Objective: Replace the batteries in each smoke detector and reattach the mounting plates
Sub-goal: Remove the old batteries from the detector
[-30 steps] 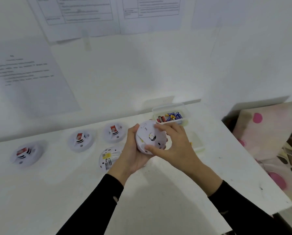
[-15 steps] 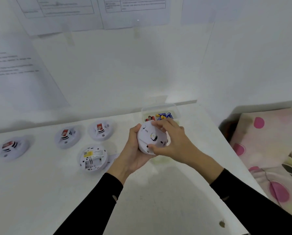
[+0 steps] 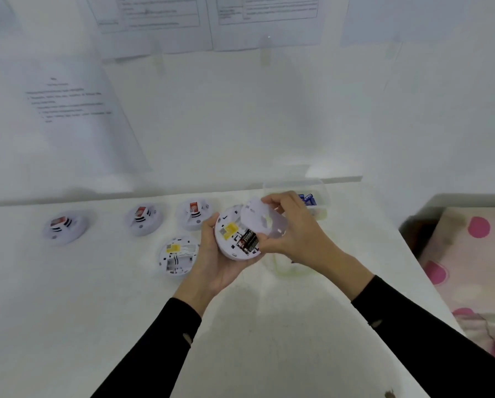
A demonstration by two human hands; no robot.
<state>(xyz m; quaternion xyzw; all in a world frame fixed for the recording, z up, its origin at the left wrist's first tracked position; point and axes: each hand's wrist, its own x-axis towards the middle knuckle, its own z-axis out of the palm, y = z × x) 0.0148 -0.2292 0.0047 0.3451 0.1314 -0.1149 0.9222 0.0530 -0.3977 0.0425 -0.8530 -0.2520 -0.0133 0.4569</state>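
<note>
My left hand (image 3: 211, 265) grips a white smoke detector (image 3: 231, 239) from below, its back facing me with a yellow label and black batteries (image 3: 247, 240) in the compartment. My right hand (image 3: 292, 228) pinches the round white mounting plate (image 3: 265, 222), lifted off and tilted just to the right of the detector. Another detector (image 3: 178, 255) lies on the table with its back up and the battery bay empty. Three detectors (image 3: 64, 226) (image 3: 143, 218) (image 3: 194, 214) sit face up in a row behind it.
A clear plastic box (image 3: 316, 193) holding blue batteries stands at the back right of the white table (image 3: 68, 311), partly hidden by my right hand. Printed sheets hang on the wall. The table's right edge borders a pink dotted cloth (image 3: 470, 254).
The mounting plate was seated on the detector under my right hand; now it is off and tilted away, showing the batteries. The view has shifted.
</note>
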